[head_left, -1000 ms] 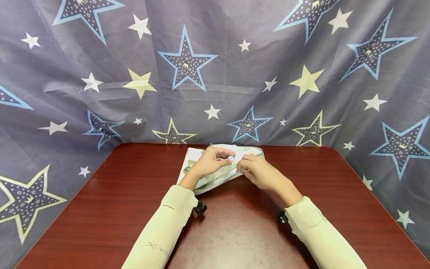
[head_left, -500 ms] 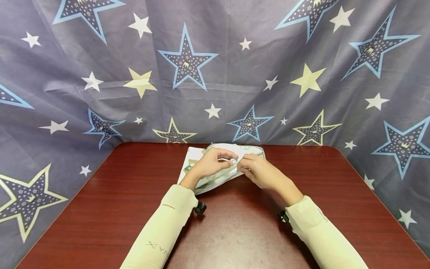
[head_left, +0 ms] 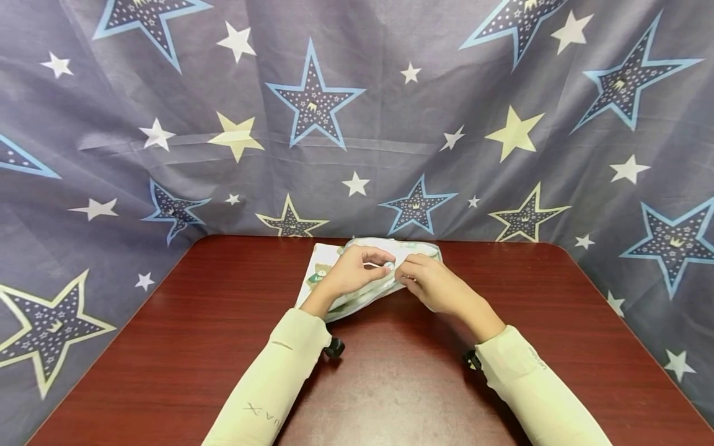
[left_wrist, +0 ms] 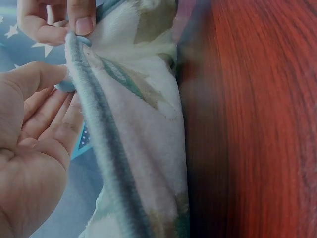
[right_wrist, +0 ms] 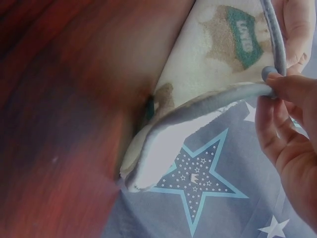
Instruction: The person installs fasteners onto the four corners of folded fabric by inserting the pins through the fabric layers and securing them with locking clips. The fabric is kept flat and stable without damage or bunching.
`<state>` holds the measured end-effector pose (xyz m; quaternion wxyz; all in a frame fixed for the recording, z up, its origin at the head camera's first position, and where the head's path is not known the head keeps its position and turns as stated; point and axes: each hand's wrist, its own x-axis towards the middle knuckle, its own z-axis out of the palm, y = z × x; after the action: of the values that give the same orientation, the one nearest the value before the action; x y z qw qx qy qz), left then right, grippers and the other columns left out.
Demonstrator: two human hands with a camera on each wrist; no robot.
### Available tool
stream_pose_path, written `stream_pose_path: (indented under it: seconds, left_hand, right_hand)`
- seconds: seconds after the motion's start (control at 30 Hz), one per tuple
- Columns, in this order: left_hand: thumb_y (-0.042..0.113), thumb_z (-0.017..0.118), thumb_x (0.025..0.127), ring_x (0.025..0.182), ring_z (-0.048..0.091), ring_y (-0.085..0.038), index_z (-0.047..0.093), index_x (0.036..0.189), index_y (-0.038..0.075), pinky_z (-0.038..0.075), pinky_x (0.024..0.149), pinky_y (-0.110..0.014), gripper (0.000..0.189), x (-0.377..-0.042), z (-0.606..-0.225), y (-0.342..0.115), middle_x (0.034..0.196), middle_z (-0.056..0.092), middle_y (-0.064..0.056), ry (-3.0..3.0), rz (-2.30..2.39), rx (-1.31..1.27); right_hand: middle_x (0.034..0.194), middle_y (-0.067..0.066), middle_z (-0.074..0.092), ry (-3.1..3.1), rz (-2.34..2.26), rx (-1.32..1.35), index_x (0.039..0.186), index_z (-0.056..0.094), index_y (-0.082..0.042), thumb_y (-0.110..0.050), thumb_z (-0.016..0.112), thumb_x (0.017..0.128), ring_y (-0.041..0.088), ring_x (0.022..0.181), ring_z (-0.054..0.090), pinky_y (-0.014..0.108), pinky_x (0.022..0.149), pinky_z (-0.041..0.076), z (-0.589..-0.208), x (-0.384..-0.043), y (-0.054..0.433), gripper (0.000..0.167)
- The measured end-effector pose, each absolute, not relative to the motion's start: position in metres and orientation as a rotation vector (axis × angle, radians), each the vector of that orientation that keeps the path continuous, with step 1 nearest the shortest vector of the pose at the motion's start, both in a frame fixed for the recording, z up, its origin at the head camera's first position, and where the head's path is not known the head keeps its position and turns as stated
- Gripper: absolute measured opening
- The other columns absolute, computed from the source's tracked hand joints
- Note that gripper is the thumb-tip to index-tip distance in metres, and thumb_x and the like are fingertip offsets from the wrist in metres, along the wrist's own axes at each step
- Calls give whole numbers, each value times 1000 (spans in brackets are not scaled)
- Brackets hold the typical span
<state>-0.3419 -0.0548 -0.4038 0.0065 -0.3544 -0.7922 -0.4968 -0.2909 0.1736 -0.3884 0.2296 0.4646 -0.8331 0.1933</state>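
Observation:
A white fleecy cloth (head_left: 362, 297) with bear prints and grey-blue piped edging (left_wrist: 100, 114) is held up near the far side of the table. My left hand (head_left: 357, 271) pinches its edge at a small round blue piece like a snap button (left_wrist: 64, 86), with the other fingers extended behind the cloth. Close by on the right, my right hand (head_left: 429, 282) pinches the same edging, thumb beside a second round blue piece (right_wrist: 269, 73). From the right wrist, the edging bends to a corner at those fingertips. A short gap separates the two hands.
The dark red wooden table (head_left: 195, 347) extends around the cloth and under both forearms. Behind its far edge hangs a grey curtain (head_left: 368, 136) with star prints. Black camera mounts (head_left: 333, 348) sit at the wrists.
My left hand has shifted slightly right, toward the right hand, along with the blue piece. The right hand keeps its pinch with hardly any movement. The head view has shifted slightly.

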Motion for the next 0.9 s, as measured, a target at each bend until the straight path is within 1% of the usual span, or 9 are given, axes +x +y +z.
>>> stream_pose_path:
  seconds: [0.17, 0.37, 0.5, 0.6, 0.73, 0.8, 0.9]
  left_hand:
    - [5, 74, 92, 99, 71, -17, 76, 114, 3, 57, 91, -37, 22, -339, -403, -53, 104, 77, -8, -2470, -1534, -1099]
    - [5, 74, 92, 96, 71, -15, 76, 113, 0, 57, 89, -30, 22, -338, -402, -52, 98, 77, -7, -2483, -1476, -1099]
    - [5, 74, 92, 94, 70, -13, 78, 112, 3, 57, 87, -27, 21, -336, -404, -51, 96, 78, -3, -2483, -1476, -1101]
    - [7, 75, 93, 93, 70, -11, 78, 112, 7, 57, 86, -28, 20, -334, -404, -50, 95, 78, -1, -2479, -1495, -1105]
    - [10, 75, 94, 92, 70, -10, 78, 112, 7, 57, 86, -28, 19, -332, -405, -48, 95, 78, 0, -2486, -1521, -1088]
    - [12, 75, 94, 92, 71, -10, 78, 113, 7, 57, 86, -28, 20, -331, -405, -49, 96, 78, 0, -2492, -1525, -1077]
    - [13, 75, 94, 94, 72, -13, 77, 116, 7, 57, 85, -29, 23, -331, -405, -50, 100, 78, -5, -2509, -1525, -1066]
  right_hand:
    - [90, 0, 63, -2285, 546, 1282, 92, 68, -10, 2, 72, 91, 17, 91, 62, 35, 84, 52, -389, -292, 173, 13]
    - [90, 0, 64, -2245, 563, 1298, 92, 68, -11, 3, 73, 90, 16, 91, 63, 35, 83, 52, -390, -293, 173, 14]
    - [90, -1, 64, -2234, 574, 1289, 92, 69, -10, 2, 74, 90, 16, 91, 62, 35, 83, 52, -392, -295, 173, 13]
    - [90, -1, 64, -2232, 576, 1279, 92, 70, -8, 2, 74, 89, 16, 90, 62, 35, 82, 52, -393, -295, 174, 11]
    - [90, 0, 65, -2226, 581, 1273, 92, 71, -7, 2, 75, 89, 17, 89, 63, 36, 81, 52, -392, -295, 173, 10]
    - [90, 0, 65, -2218, 583, 1273, 92, 70, -6, 2, 75, 89, 17, 88, 63, 36, 81, 52, -392, -295, 173, 10]
    - [90, 0, 65, -2215, 586, 1275, 93, 70, -7, 3, 75, 88, 17, 88, 62, 36, 81, 52, -392, -295, 173, 12]
